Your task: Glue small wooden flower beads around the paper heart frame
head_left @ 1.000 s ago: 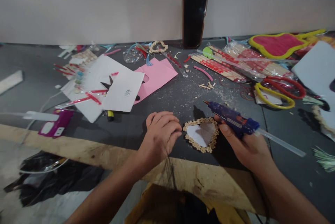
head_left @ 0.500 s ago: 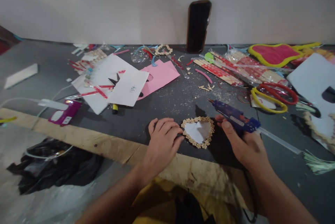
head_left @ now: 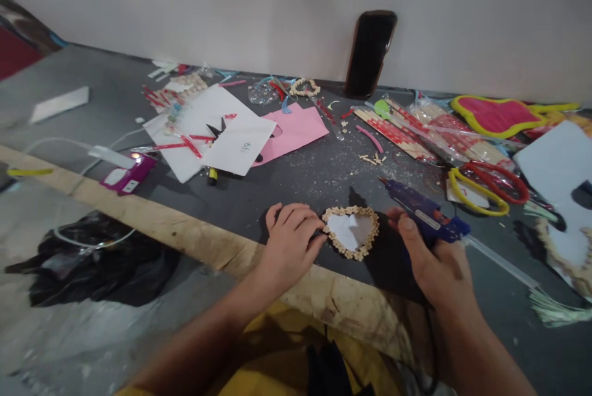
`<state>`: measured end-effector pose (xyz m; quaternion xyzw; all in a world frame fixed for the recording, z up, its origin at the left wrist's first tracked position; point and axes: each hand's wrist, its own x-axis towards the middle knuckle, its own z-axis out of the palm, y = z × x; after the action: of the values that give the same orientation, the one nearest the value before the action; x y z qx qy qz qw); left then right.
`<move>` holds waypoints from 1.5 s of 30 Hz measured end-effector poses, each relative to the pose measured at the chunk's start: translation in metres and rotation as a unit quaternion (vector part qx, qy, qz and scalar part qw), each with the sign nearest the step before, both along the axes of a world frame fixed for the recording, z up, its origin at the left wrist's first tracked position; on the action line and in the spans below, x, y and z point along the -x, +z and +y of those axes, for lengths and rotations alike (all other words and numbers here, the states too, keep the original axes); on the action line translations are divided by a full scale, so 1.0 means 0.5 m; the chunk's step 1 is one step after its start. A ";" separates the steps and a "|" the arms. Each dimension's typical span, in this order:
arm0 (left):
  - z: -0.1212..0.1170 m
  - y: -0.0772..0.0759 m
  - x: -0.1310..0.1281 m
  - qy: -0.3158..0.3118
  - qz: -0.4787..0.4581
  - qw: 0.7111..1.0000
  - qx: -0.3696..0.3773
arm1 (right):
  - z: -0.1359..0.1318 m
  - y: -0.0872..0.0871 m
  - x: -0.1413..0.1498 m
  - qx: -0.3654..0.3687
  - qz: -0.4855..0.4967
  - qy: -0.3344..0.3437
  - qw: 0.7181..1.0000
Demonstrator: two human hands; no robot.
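Note:
A heart-shaped paper piece (head_left: pixel 350 232) with a white middle lies near the table's front edge, its rim built from small pale wooden slices. At its left rim is my left hand (head_left: pixel 293 239), thumb and forefinger closed on the edge, the other fingers bent over the tabletop. My right hand (head_left: pixel 439 266) is wrapped around the handle of a blue hot glue gun (head_left: pixel 420 211), just right of the heart. The gun's nozzle points up and left, above the heart and apart from it. A clear glue stick (head_left: pixel 502 260) sticks out of its back.
Scissors (head_left: pixel 497 186) and bundled wooden sticks (head_left: pixel 398 131) lie at the right. White papers (head_left: pixel 240 143), pink card (head_left: pixel 300 134) and a purple power socket (head_left: pixel 129 174) are at the left. A phone (head_left: pixel 371 53) leans on the wall. Short stick pieces (head_left: pixel 371 160) lie beyond the gun.
The camera view has tilted and shifted slightly. Both hands keep the same hold, and the glue gun and the heart stay about where they were relative to each other.

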<state>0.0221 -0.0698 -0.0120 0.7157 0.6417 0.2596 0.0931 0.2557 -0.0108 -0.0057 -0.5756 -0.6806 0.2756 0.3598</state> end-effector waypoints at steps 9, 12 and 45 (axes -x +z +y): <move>0.000 0.008 0.002 0.017 -0.006 1.000 0.002 | 0.002 0.004 0.000 0.064 0.044 -0.037 0.996; 0.001 0.011 0.001 0.020 -0.010 1.000 0.007 | 0.001 0.000 -0.002 0.073 0.049 -0.035 0.996; -0.005 0.023 0.029 0.015 -0.024 0.998 0.059 | -0.168 0.030 0.015 0.074 -0.089 0.067 0.991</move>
<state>0.0076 -0.0723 -0.0002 0.6930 0.6640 0.2396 0.1464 0.2480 -0.0947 0.0095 -0.5766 -0.7244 0.2962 0.2344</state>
